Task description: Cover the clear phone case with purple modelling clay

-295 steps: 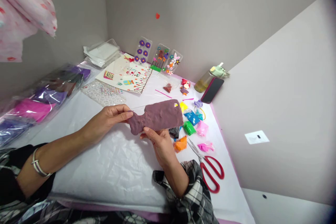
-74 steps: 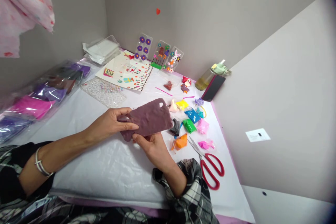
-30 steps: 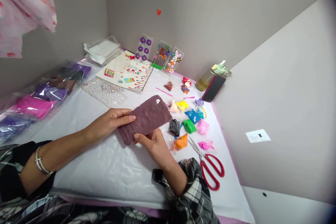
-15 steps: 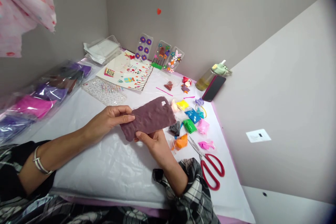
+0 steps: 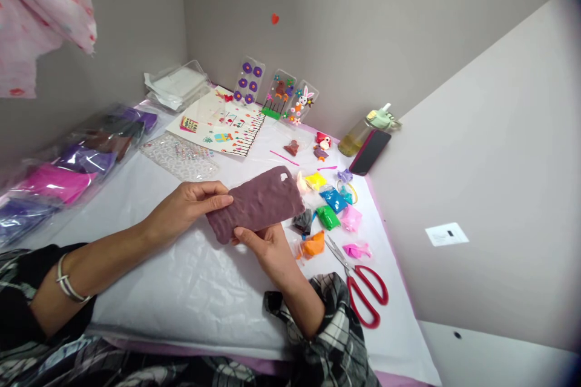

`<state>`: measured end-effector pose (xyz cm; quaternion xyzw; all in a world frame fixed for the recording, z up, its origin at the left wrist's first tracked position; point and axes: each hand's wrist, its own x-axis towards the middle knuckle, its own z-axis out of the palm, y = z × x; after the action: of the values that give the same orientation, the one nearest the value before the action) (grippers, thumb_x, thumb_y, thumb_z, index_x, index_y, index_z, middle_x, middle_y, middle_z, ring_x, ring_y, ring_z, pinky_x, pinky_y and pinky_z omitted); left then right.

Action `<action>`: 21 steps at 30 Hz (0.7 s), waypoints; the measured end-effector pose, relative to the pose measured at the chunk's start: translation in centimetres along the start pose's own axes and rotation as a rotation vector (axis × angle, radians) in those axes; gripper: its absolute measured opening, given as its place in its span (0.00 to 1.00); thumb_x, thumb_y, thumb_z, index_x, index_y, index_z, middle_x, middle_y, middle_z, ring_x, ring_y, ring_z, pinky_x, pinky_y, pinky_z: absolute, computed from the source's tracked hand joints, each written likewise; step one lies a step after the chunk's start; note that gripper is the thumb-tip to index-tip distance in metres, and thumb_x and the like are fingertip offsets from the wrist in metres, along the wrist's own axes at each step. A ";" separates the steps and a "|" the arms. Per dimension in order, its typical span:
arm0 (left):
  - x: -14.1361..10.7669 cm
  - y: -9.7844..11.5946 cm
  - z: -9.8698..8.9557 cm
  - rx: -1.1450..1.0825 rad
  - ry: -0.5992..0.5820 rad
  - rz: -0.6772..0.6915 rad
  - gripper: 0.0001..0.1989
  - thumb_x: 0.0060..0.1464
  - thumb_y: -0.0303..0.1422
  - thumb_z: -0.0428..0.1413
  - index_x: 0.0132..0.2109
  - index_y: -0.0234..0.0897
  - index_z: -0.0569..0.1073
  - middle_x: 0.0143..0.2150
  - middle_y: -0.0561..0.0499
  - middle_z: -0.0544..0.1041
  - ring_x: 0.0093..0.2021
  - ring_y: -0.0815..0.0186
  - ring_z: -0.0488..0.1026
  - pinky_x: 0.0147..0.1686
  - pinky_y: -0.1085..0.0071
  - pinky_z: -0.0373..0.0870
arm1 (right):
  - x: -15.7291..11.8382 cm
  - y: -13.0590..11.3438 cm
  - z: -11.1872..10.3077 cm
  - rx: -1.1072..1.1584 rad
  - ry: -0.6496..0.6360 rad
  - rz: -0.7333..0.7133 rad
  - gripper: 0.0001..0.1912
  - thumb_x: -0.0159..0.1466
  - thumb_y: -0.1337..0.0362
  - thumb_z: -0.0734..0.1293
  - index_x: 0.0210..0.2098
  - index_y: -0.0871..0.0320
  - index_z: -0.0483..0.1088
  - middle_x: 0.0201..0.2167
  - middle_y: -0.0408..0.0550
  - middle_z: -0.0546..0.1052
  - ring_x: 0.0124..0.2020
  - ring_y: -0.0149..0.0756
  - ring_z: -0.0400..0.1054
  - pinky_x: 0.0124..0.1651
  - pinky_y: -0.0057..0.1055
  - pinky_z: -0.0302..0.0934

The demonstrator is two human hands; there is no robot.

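A flat rectangular piece covered in brownish-purple clay [image 5: 261, 199], with a small square hole near its far right corner, is held tilted above the table. My left hand [image 5: 202, 201] pinches its left end, thumb on top. Under the near edge is my right hand [image 5: 265, 245], its thumb on the clay surface and its other fingers mostly hidden beneath. Just to the right lie wrapped clay packets: yellow [image 5: 316, 181], blue [image 5: 333, 199], green [image 5: 327, 217], black [image 5: 302, 222] and orange [image 5: 313, 244].
Red-handled scissors [image 5: 363, 293] lie open at the right. Behind are a phone [image 5: 371, 152] leaning on a bottle [image 5: 358, 136], decorated clear cases [image 5: 278, 94] and a drawing sheet [image 5: 218, 124]. Bagged clay [image 5: 59, 181] lines the left side of the white-covered table [image 5: 190, 302].
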<state>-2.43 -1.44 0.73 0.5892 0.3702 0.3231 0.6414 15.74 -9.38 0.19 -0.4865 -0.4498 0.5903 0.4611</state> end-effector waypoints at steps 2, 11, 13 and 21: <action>0.0 -0.1 0.0 0.015 -0.002 0.013 0.14 0.59 0.40 0.62 0.28 0.38 0.75 0.25 0.59 0.71 0.29 0.70 0.66 0.31 0.78 0.62 | 0.0 -0.1 0.0 -0.003 -0.003 -0.006 0.14 0.57 0.53 0.73 0.33 0.56 0.72 0.28 0.45 0.75 0.30 0.38 0.69 0.38 0.34 0.65; 0.0 0.0 0.2 -0.080 -0.052 -0.033 0.09 0.57 0.40 0.65 0.34 0.40 0.79 0.31 0.58 0.80 0.32 0.69 0.74 0.33 0.77 0.69 | 0.0 0.1 0.0 0.015 -0.011 -0.008 0.15 0.57 0.52 0.74 0.33 0.56 0.72 0.28 0.45 0.75 0.30 0.37 0.68 0.38 0.34 0.65; 0.0 0.1 0.1 -0.032 -0.036 -0.006 0.10 0.58 0.40 0.64 0.32 0.40 0.79 0.28 0.59 0.78 0.30 0.70 0.72 0.32 0.78 0.67 | 0.0 0.1 0.1 0.021 -0.009 -0.011 0.14 0.57 0.53 0.74 0.33 0.56 0.71 0.28 0.45 0.74 0.30 0.37 0.68 0.38 0.34 0.65; 0.1 -0.1 0.1 -0.042 -0.068 -0.008 0.10 0.58 0.43 0.63 0.39 0.42 0.81 0.35 0.58 0.81 0.36 0.68 0.75 0.37 0.77 0.69 | 0.0 0.2 -0.2 0.008 -0.012 -0.031 0.10 0.59 0.57 0.72 0.32 0.57 0.71 0.27 0.45 0.74 0.30 0.37 0.68 0.37 0.33 0.62</action>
<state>-2.26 -1.44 0.61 0.5849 0.3436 0.3081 0.6671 15.87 -9.37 -0.06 -0.4741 -0.4577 0.5878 0.4693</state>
